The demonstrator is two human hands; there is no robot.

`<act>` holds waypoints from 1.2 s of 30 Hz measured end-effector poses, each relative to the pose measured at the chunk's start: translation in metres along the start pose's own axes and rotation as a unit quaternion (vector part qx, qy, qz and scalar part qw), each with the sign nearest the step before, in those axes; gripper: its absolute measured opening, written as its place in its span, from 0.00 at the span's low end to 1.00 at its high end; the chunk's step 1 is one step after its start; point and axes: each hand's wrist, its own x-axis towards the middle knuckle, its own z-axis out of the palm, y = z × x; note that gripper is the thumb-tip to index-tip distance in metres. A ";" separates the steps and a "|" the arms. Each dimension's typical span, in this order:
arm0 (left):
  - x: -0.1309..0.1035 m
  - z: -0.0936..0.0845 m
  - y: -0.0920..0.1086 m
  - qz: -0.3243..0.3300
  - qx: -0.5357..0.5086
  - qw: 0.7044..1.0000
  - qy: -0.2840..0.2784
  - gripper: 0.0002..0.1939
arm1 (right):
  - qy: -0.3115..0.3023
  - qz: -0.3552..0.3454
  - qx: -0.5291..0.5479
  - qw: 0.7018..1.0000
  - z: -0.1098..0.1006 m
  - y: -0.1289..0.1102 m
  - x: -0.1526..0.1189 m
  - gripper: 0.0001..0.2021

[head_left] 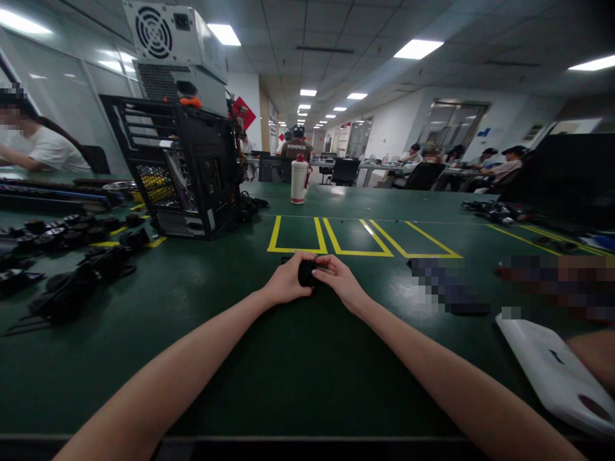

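Observation:
A small black object (306,274), its exact kind too dark to make out, is held just above or on the green table in front of me. My left hand (290,280) wraps round it from the left, thumb below and fingers over the top. From the other side, my right hand (339,276) pinches at its right edge with thumb and fingertips. Part of the object is hidden behind the fingers.
On the green table (269,384), yellow tape (331,251) marks bays beyond my hands. An open computer case (192,166) carries power supplies (177,38). Black corded items (62,294) lie left; a white cup (298,182) stands behind. Another person's hand (598,358) is beside a white phone (552,365).

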 end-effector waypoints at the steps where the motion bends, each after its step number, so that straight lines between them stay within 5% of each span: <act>1: 0.000 0.000 0.000 0.000 0.001 1.000 0.000 0.31 | -0.002 0.007 0.003 1.000 0.000 0.000 0.000 0.14; 12: 0.000 0.000 0.003 -0.010 -0.009 1.000 0.000 0.31 | -0.044 0.019 -0.014 0.999 -0.005 0.002 -0.002 0.20; 17: 0.000 -0.001 0.003 -0.017 -0.006 1.000 -0.002 0.32 | -0.002 0.002 -0.032 0.999 -0.002 0.001 -0.003 0.11; 22: 0.000 0.001 0.001 -0.008 0.001 1.000 0.002 0.31 | 0.015 0.024 -0.014 0.999 0.002 -0.003 -0.001 0.13; 32: 0.000 0.001 0.001 -0.009 -0.009 1.000 0.005 0.31 | -0.052 0.034 -0.011 0.998 -0.008 0.004 -0.001 0.22; 36: 0.000 0.000 0.003 -0.013 -0.010 1.000 0.003 0.31 | -0.040 0.028 -0.027 0.998 -0.005 0.001 -0.003 0.16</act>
